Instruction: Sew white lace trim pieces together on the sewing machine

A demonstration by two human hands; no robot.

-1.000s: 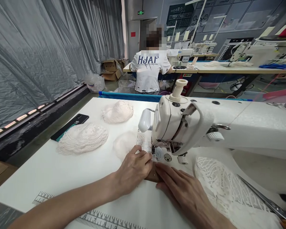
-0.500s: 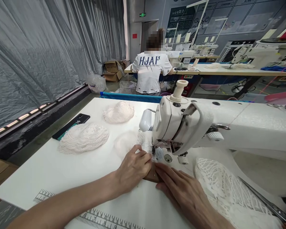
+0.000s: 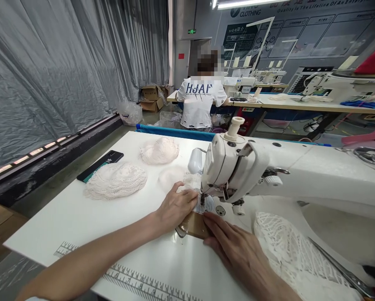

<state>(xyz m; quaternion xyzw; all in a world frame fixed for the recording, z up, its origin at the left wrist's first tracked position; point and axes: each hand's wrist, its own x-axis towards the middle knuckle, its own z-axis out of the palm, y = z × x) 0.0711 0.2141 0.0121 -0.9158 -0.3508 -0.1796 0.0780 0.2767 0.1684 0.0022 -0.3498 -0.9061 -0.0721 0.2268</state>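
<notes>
your left hand (image 3: 175, 207) lies palm down with the fingers stretched out. it closes round nothing and its tips press the pale netting (image 3: 190, 182) flat, just beside the presser foot (image 3: 202, 200). your right hand (image 3: 237, 246) is also spread and unclenched, with its fingertips touching the near edge of the tan strip (image 3: 193, 225). the strip lies flat on the white table (image 3: 81, 217) between your two hands, its far end running under the foot of the sewing machine (image 3: 231, 165).

beyond your left knuckles and well apart sit two heaps of lace, one near (image 3: 115, 186) and one further (image 3: 160, 150), with a dark phone (image 3: 100, 165) beside the near heap. just right of your right wrist lies a mound of open lace (image 3: 287, 251), and past it scissors (image 3: 334, 263). a printed ruler (image 3: 137, 284) runs under your left forearm. a person in a white shirt (image 3: 201, 100) works far ahead.
</notes>
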